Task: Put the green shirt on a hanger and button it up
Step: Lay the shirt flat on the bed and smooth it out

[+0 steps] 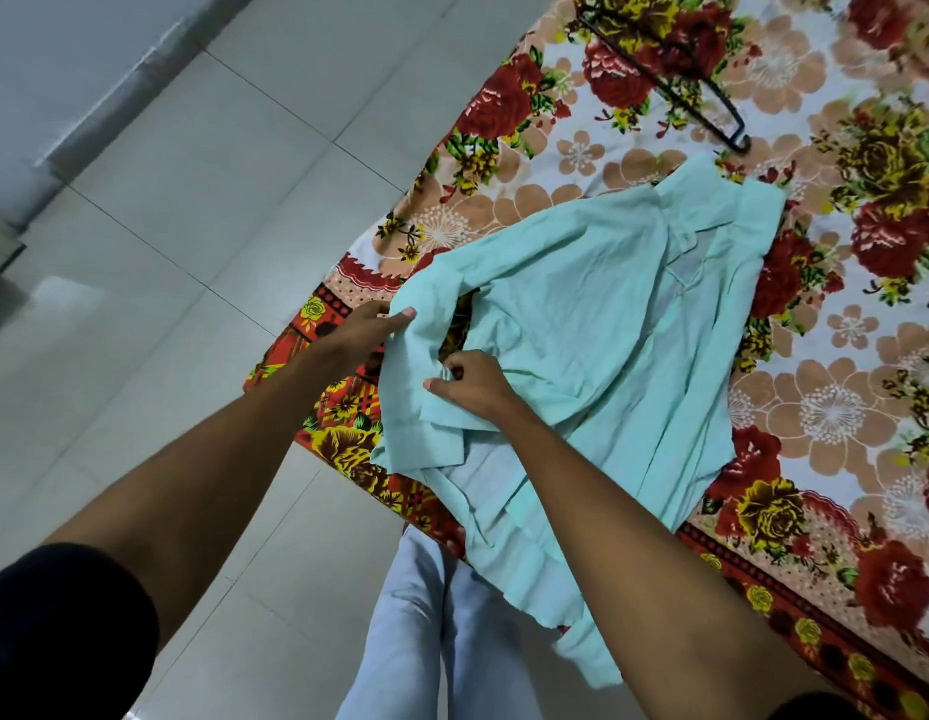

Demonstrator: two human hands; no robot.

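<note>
While both hands [363, 324] [472, 381] pinch the shirt [597, 335], spread its collar first; hanger [675, 90] waits at 1 o'clock.

mint green shirt [597, 324], black hanger [675, 80], red floral bedsheet [841, 397]

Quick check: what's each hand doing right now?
Left hand: closed, pinching the green shirt near its edge.
Right hand: closed, gripping the shirt's fabric.

Both hands [371, 330] [470, 381] outstretched, fingers pinched.
</note>
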